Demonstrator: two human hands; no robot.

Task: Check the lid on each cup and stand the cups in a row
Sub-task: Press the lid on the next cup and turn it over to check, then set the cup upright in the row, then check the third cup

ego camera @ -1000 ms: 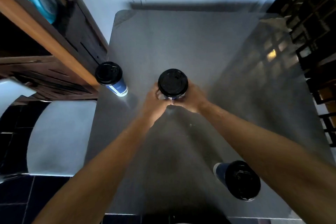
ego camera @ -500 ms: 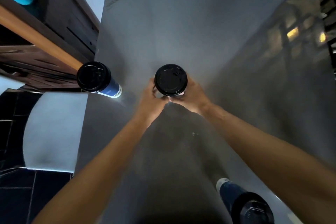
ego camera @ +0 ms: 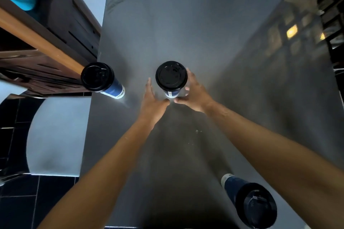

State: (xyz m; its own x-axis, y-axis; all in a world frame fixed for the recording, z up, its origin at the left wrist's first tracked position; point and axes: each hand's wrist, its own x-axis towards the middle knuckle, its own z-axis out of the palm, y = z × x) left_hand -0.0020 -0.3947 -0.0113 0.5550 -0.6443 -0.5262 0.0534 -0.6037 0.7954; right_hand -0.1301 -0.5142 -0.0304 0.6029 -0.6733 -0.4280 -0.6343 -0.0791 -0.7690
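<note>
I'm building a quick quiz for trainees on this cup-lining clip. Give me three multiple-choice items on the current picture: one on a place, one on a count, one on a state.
1. Where does the cup that is out of line stand?
A. near right part of the table
B. far left corner
C. on the chair

2. How many lidded cups are in view?
A. two
B. three
C. five

3. How do the hands stand at the middle cup?
A. both open, flanking it
B. both clenched on the lid
C. one lifting it high

Answers:
1 A: the near cup stands at the near right of the table.
2 B: left cup, middle cup and the near cup, all with black lids.
3 A: the left hand and right hand are spread beside it, fingers loose.
</note>
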